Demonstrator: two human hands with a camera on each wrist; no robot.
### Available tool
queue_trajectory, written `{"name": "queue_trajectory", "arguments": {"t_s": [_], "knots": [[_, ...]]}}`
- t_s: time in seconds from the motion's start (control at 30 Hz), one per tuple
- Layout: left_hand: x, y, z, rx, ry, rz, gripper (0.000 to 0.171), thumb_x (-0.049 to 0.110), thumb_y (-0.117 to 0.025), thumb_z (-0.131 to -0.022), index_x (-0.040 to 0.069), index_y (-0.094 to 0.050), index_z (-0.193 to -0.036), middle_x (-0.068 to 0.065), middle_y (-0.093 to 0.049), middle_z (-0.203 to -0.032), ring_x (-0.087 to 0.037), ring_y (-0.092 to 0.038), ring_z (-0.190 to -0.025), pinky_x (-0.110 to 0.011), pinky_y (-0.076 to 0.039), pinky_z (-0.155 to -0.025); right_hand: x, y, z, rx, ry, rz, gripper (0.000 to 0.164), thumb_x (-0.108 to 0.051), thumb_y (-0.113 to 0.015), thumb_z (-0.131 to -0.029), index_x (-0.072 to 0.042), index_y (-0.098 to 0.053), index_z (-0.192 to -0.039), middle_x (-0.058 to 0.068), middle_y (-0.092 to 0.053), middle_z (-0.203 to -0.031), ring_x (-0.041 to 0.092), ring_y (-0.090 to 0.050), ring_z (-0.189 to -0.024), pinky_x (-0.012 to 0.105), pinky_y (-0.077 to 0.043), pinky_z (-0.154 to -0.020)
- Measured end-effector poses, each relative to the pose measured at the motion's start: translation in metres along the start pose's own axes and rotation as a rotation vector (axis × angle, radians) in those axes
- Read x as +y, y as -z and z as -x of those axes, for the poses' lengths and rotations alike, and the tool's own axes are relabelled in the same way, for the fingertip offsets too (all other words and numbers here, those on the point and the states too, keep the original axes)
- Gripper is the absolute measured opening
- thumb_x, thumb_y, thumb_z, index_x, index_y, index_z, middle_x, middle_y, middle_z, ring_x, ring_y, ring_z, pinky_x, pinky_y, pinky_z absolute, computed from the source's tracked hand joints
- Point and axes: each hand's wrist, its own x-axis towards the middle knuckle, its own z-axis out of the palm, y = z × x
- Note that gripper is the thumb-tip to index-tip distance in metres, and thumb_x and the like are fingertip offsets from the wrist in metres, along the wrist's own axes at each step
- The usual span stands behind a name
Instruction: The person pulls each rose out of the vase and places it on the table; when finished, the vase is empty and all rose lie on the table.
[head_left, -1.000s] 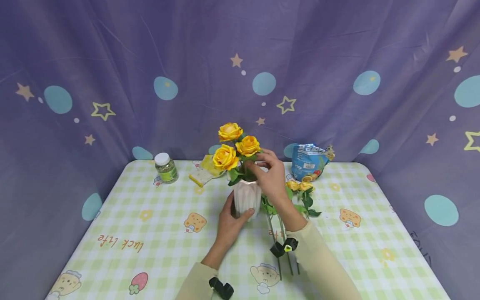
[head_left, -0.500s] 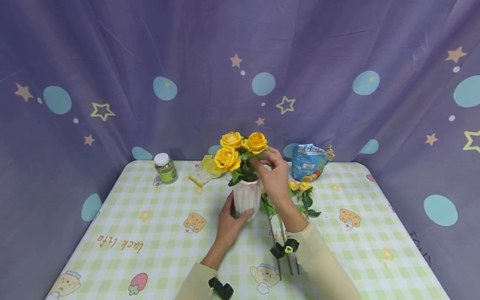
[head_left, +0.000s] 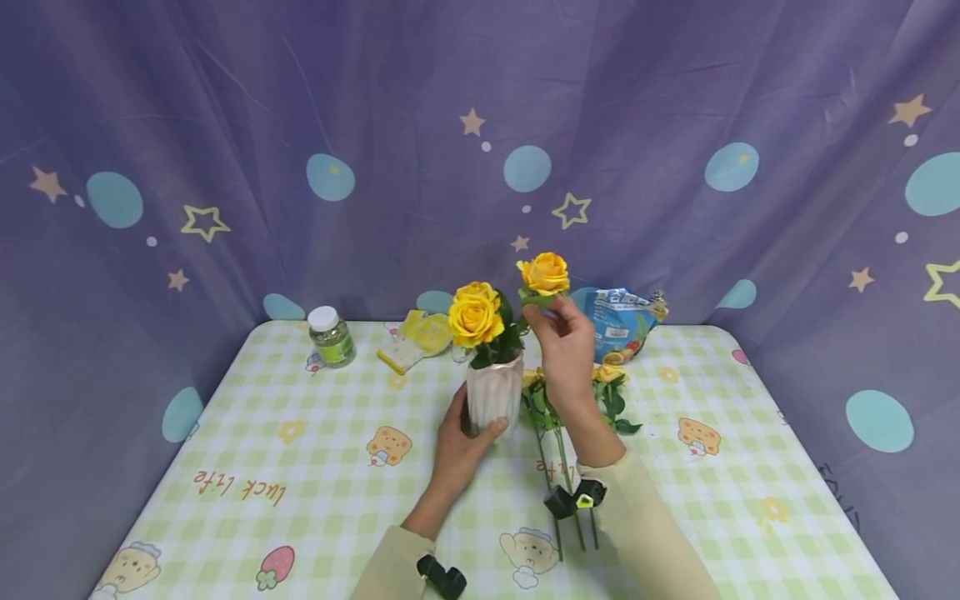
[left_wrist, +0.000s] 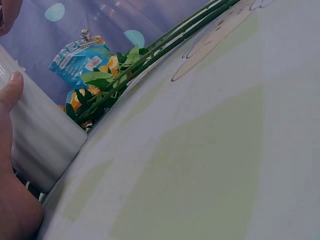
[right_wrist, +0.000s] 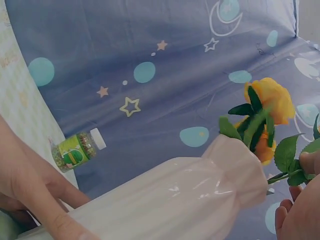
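In the head view my left hand (head_left: 457, 450) holds a white fluted vase (head_left: 495, 392) low on its side, thumb across the front. The vase stands upright on the table. Yellow roses (head_left: 475, 317) with green leaves fill its mouth on the left. My right hand (head_left: 567, 358) pinches the stem of another yellow rose (head_left: 545, 273) just under the bloom. That rose leans right, apart from the others. The right wrist view shows the pinched stem with leaves (right_wrist: 287, 152) reaching to the rim of the vase (right_wrist: 240, 175); its lower end is hidden.
More yellow roses (head_left: 609, 372) lie right of the vase, long stems (head_left: 564, 462) toward the front, partly under my right forearm. Behind them stands a blue pouch (head_left: 617, 325) with a clip. A white-lidded jar (head_left: 332, 337) and a yellow-and-white cloth item (head_left: 416, 340) are back left.
My right hand has moved right, drawing one rose away from the cluster. The roses left in the vase have shifted slightly right. My left hand and the vase have stayed put.
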Motion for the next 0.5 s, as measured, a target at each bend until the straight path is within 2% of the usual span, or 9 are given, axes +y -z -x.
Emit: {"name": "queue_trajectory", "arguments": {"t_s": [0.13, 0.3, 0.5], "knots": [[-0.002, 0.000, 0.000, -0.006, -0.013, 0.020, 0.096, 0.037, -0.088, -0.096, 0.004, -0.037, -0.171, -0.026, -0.042, -0.172, -0.046, -0.040, -0.159, -0.064, -0.029, -0.132, -0.002, 0.004, -0.002, 0.015, 0.006, -0.074, 0.018, 0.003, -0.072, -0.105, -0.011, -0.075, -0.095, -0.002, -0.077, -0.100, 0.013, -0.071, -0.094, 0.026, -0.059, -0.091], [-0.003, 0.000, -0.001, -0.007, -0.033, 0.059, 0.095, 0.030, -0.089, -0.096, 0.002, -0.038, -0.170, -0.025, -0.043, -0.172, -0.044, -0.041, -0.160, -0.062, -0.029, -0.132, -0.002, 0.008, -0.007, -0.013, 0.055, -0.176, 0.020, 0.004, -0.067, -0.108, -0.009, -0.081, -0.107, -0.001, -0.085, -0.106, 0.019, -0.076, -0.108, 0.035, -0.058, -0.106], [-0.002, 0.000, -0.002, -0.004, -0.024, 0.058, 0.094, 0.028, -0.090, -0.096, 0.003, -0.038, -0.171, -0.023, -0.043, -0.173, -0.041, -0.040, -0.160, -0.060, -0.030, -0.133, -0.003, 0.012, -0.008, -0.034, 0.063, -0.201, 0.022, 0.003, -0.064, -0.110, -0.012, -0.071, -0.096, -0.002, -0.085, -0.100, 0.018, -0.079, -0.108, 0.041, -0.054, -0.113]]}}
